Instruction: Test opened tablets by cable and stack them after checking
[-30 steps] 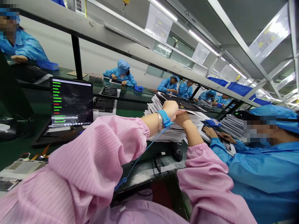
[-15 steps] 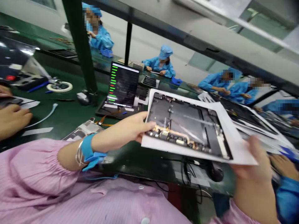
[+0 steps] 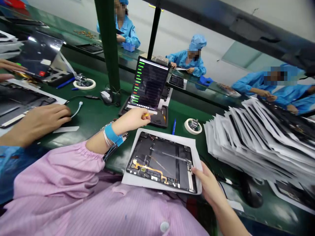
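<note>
Head view | left arm stretched forward, left hand (image 3: 136, 118) curled near upright black screen (image 3: 150, 83), grip unclear | right hand (image 3: 208, 181) pinching open black tablet casing (image 3: 162, 161) and white paper sheet (image 3: 135, 179) at green tabletop's (image 3: 184, 109) edge | left hand has released casing since earlier

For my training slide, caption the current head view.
Right hand gripping an open black rectangular device on white paper, left hand near a black rectangular screen.
</note>
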Available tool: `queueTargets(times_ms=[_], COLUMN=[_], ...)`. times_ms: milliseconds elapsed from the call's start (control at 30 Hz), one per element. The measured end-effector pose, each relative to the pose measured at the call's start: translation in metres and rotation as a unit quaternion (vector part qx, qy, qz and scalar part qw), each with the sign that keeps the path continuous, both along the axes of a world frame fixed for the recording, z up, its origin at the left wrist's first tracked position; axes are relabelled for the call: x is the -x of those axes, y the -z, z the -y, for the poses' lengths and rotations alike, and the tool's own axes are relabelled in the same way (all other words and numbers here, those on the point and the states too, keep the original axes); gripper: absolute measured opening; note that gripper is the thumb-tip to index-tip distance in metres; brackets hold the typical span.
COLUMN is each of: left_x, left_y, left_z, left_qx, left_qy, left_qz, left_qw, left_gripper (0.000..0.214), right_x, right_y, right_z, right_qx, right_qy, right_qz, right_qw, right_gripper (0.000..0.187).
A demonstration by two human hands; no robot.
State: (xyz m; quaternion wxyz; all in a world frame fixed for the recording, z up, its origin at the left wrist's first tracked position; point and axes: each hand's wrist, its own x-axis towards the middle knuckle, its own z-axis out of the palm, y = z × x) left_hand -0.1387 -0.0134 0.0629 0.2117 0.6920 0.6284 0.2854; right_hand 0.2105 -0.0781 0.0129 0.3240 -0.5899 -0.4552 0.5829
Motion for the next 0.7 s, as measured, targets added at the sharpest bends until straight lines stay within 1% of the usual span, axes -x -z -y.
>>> queueTargets(times_ms=[67, 100, 133, 167, 200, 233, 267, 300, 333, 367, 400, 433, 467, 500, 533, 600, 700], left_x=[-0.002, -0.003, -0.004, -0.005, -0.006, -0.006, -0.007, -0.008, -0.009, -0.01, -0.01, -0.011, -0.011, -0.011, -0.012, -0.013, -0.016], left_y=[-0.001, 0.001, 0.003, 0.005, 0.007, 0.01, 0.012, 0.015, 0.018, 0.02, 0.023, 0.025, 0.027, 0.029, 0.031, 0.033, 0.034], left_z=[-0.001, 0.0, 0.001, 0.002, 0.004, 0.005, 0.006, 0.006, 0.006, 0.005, 0.005, 0.004, 0.004, 0.004, 0.004, 0.006, 0.01], left_qx=[0.072, 0.106, 0.134, 0.157, 0.175, 0.192, 0.208, 0.222, 0.228, 0.226, 0.214, 0.2, 0.187, 0.182, 0.186, 0.217, 0.258], left_qy=[0.065, 0.095, 0.122, 0.146, 0.165, 0.18, 0.188, 0.192, 0.193, 0.191, 0.188, 0.187, 0.186, 0.183, 0.174, 0.154, 0.141], left_qz=[0.101, 0.136, 0.159, 0.173, 0.178, 0.181, 0.182, 0.179, 0.169, 0.153, 0.136, 0.119, 0.104, 0.092, 0.087, 0.085, 0.085], left_qw=[0.99, 0.98, 0.97, 0.961, 0.954, 0.948, 0.942, 0.939, 0.939, 0.943, 0.949, 0.954, 0.959, 0.962, 0.963, 0.96, 0.952], left_gripper=[0.02, 0.024, 0.027, 0.03, 0.03, 0.03, 0.03, 0.03, 0.029, 0.028, 0.026, 0.024, 0.022, 0.02, 0.02, 0.02, 0.02], right_x=[0.001, 0.0, 0.001, 0.002, 0.005, 0.011, 0.019, 0.031, 0.045, 0.061, 0.077, 0.094, 0.109, 0.121, 0.131, 0.142, 0.142], right_y=[0.012, 0.013, 0.011, 0.007, 0.0, -0.008, -0.016, -0.022, -0.027, -0.028, -0.027, -0.023, -0.017, -0.01, -0.003, 0.009, 0.015], right_z=[-0.006, -0.009, -0.012, -0.016, -0.019, -0.021, -0.024, -0.028, -0.031, -0.035, -0.039, -0.044, -0.048, -0.052, -0.055, -0.059, -0.058], right_qx=[-0.039, -0.064, -0.094, -0.131, -0.179, -0.238, -0.3, -0.355, -0.396, -0.42, -0.427, -0.419, -0.405, -0.391, -0.377, -0.353, -0.342], right_qy=[-0.002, -0.015, -0.039, -0.065, -0.084, -0.093, -0.101, -0.121, -0.158, -0.212, -0.275, -0.329, -0.36, -0.369, -0.364, -0.348, -0.337], right_qz=[0.027, 0.056, 0.098, 0.158, 0.231, 0.306, 0.368, 0.405, 0.414, 0.399, 0.369, 0.337, 0.312, 0.297, 0.29, 0.283, 0.271], right_qw=[0.999, 0.996, 0.99, 0.977, 0.953, 0.917, 0.874, 0.834, 0.804, 0.787, 0.778, 0.776, 0.78, 0.789, 0.801, 0.821, 0.834], right_gripper=[0.05, 0.052, 0.053, 0.054, 0.055, 0.054, 0.05, 0.042, 0.032, 0.023, 0.016, 0.011, 0.006, 0.003, 0.006, 0.009, 0.008])
